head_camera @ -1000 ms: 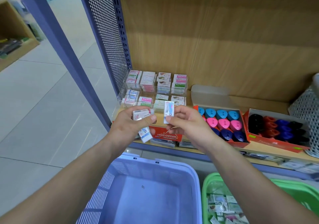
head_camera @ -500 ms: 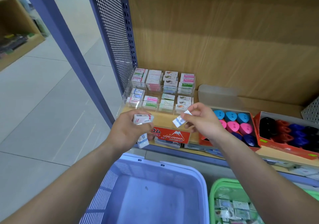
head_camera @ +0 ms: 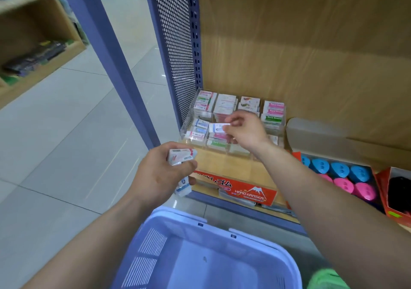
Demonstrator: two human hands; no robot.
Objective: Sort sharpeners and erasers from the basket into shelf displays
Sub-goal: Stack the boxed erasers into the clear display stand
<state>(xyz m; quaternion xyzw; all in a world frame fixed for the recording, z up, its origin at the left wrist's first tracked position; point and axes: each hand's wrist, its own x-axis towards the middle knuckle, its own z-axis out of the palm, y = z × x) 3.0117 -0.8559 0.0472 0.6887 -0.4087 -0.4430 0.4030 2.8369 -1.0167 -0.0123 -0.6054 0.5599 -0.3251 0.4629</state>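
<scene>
Pale grey floor tiles (head_camera: 66,133) with a soft sheen run left past a blue-violet post (head_camera: 106,50) and a perforated metal side panel (head_camera: 175,44) that meets a wood-grain back wall (head_camera: 311,44), while a second wooden shelf unit (head_camera: 33,33) stands far left.

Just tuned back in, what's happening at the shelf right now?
A person is stocking erasers. The right hand pinches a single eraser at the clear display case, just over its front compartments. The left hand grips a small stack of erasers above the lilac basket. Blue and pink sharpeners sit boxed to the right.
</scene>
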